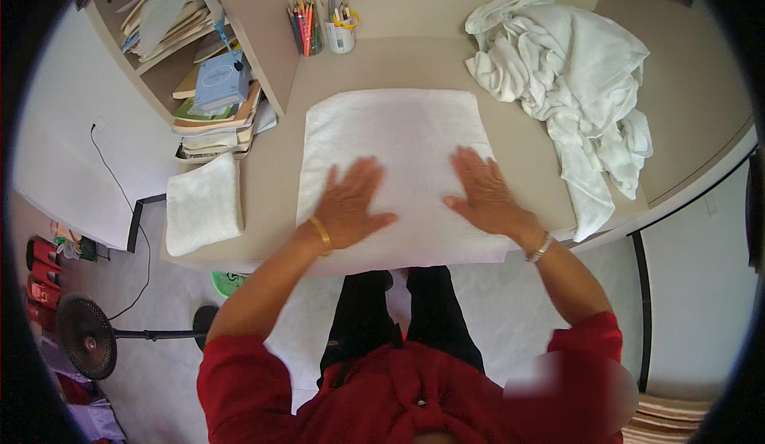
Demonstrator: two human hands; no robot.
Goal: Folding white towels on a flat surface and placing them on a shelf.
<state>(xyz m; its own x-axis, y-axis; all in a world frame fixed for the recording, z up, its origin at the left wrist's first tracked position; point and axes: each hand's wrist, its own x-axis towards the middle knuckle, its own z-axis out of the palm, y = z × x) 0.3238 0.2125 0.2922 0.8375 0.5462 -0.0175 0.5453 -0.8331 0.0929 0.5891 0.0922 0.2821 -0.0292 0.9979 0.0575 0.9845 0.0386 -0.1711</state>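
A white cloth [412, 127] lies spread out flat on the desk, its near edge reaching over the desk's front edge. My left hand [351, 205] is palm down on or just above the cloth's left part, fingers apart and slightly blurred. On the right side, my right hand [487, 196] is likewise palm down with its fingers apart, at the cloth's right edge. Neither hand grips anything. A folded white cloth [204, 205] rests at the desk's left front corner. Several crumpled white cloths [562, 67] are heaped at the back right, one end hanging toward the front edge.
Shelves with books, papers and a blue box [221, 82] stand at the left. A holder of colored pencils [306, 29] and a white cup [340, 36] with pens stand at the back. A black fan [88, 336] is on the floor at left, near a green basket [226, 283].
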